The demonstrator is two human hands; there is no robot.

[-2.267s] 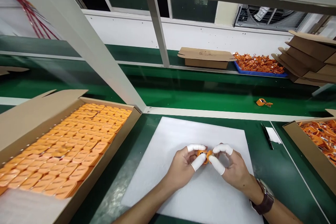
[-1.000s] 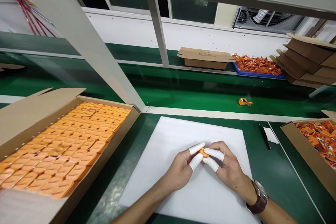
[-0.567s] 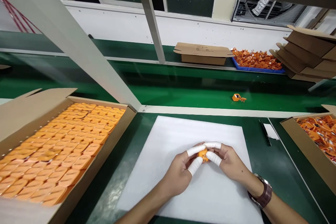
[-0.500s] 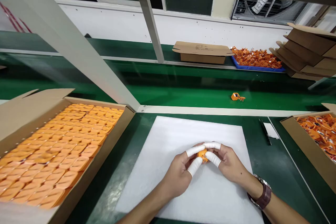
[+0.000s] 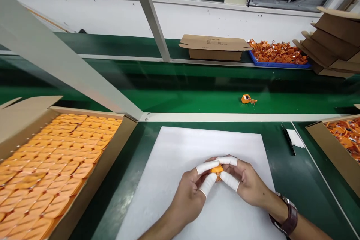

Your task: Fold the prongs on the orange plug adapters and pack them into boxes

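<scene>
A small orange plastic part [image 5: 217, 170] is pinched between my two hands, above a white foam sheet [image 5: 174, 150]. My left hand [image 5: 192, 191] grips its left side with thumb and index finger. From the right, my right hand [image 5: 247, 180] closes thumb and index finger on the same part. White finger cots cover the thumbs and index fingers. The fingertips hide much of the part, so its exact kind cannot be made out.
At left, a cardboard box [image 5: 128, 135] holds rows of flat orange pieces. Another box [image 5: 317, 135] of loose orange parts stands at right, near a black pen-like tool [image 5: 288, 140]. One orange piece [image 5: 246, 99] lies behind the rail. A blue tray [image 5: 281, 65] and stacked cartons [image 5: 334, 41] sit farther back.
The view has shifted slightly. Both hands still hold the orange part, which has turned a little between the fingertips; the thumbs now sit lower on it.
</scene>
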